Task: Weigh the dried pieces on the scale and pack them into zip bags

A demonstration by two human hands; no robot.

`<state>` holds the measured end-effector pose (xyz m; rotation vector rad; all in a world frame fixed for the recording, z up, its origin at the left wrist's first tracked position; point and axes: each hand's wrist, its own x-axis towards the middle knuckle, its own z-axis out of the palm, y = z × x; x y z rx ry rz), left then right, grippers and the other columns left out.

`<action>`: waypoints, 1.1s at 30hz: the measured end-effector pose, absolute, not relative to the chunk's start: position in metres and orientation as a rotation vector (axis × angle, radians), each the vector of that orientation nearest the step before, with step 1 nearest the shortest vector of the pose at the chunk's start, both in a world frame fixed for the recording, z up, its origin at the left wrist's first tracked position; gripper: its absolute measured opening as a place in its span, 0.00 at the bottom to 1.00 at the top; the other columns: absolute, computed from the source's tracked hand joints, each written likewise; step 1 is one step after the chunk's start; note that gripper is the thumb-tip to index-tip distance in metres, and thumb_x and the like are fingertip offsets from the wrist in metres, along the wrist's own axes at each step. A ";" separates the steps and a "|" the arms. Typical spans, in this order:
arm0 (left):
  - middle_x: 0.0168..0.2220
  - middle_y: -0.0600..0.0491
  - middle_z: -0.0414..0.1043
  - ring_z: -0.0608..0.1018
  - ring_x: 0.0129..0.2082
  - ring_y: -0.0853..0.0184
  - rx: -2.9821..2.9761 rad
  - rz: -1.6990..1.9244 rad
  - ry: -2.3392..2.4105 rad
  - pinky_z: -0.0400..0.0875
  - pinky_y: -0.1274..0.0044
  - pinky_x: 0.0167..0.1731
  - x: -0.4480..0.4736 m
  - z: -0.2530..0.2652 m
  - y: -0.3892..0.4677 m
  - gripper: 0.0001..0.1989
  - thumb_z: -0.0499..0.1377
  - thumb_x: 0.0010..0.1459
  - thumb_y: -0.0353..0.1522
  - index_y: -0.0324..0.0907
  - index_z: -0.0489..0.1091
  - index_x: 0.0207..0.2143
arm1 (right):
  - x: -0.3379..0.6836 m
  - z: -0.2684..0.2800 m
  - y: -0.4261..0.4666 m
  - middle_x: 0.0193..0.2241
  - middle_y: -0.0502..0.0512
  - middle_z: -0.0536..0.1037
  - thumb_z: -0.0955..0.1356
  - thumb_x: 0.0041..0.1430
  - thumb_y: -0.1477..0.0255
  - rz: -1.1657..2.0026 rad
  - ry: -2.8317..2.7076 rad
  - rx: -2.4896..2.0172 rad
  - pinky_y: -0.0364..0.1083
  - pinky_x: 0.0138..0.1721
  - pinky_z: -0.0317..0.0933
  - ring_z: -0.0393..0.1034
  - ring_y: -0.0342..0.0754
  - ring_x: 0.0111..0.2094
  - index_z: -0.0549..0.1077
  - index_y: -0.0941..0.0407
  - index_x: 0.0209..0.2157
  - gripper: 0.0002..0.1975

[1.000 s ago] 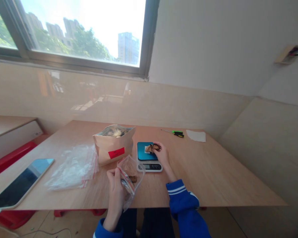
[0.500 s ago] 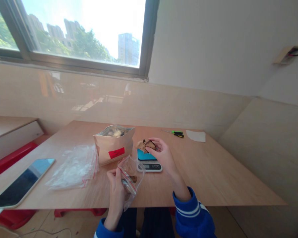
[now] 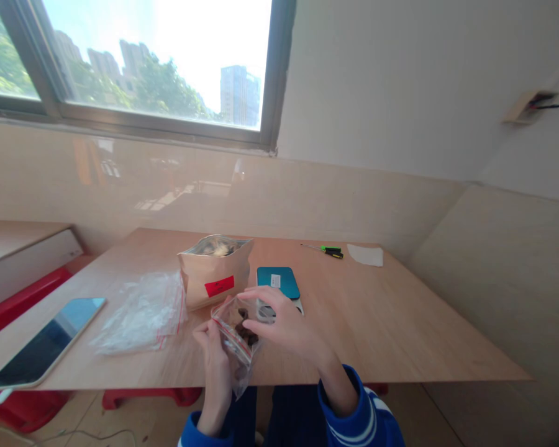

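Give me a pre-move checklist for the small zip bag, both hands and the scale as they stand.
1. Left hand grips the small zip bag at its mouth: ok.
2. Bag mouth held open: ok.
3. Right hand at the bag mouth: ok.
4. Dark pieces fully inside the bag: cannot tell.
5. Blue scale platform bare of pieces: ok.
6. Scale readout visible: not ok, the right hand covers it.

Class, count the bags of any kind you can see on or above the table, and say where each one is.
3: a small zip bag held by both hands; a brown paper bag standing behind it; loose clear bags lying left, perhaps several stacked.
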<state>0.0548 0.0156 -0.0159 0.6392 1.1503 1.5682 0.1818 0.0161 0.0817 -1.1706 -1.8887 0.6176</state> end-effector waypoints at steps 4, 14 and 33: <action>0.36 0.55 0.68 0.74 0.36 0.66 0.624 1.642 1.119 0.70 0.72 0.36 0.055 -0.010 0.012 0.20 0.54 0.57 0.51 0.46 0.55 0.35 | 0.194 0.086 -0.001 0.51 0.53 0.75 0.69 0.58 0.72 0.673 -1.828 -1.208 0.53 0.58 0.59 0.67 0.49 0.55 0.72 0.50 0.49 0.16; 0.37 0.53 0.66 0.74 0.36 0.65 0.667 1.788 1.160 0.71 0.71 0.37 0.075 0.002 0.007 0.20 0.50 0.59 0.52 0.45 0.55 0.38 | 0.178 0.037 -0.045 0.58 0.60 0.69 0.68 0.58 0.58 0.904 -1.368 -1.273 0.53 0.58 0.61 0.65 0.53 0.58 0.58 0.51 0.61 0.32; 0.22 0.58 0.68 0.70 0.23 0.70 1.239 1.571 1.047 0.67 0.80 0.26 0.054 0.019 -0.010 0.18 0.57 0.57 0.47 0.42 0.69 0.29 | 0.189 0.020 -0.052 0.30 0.59 0.83 0.74 0.47 0.54 0.713 -0.547 -1.151 0.43 0.32 0.70 0.78 0.51 0.32 0.76 0.60 0.34 0.22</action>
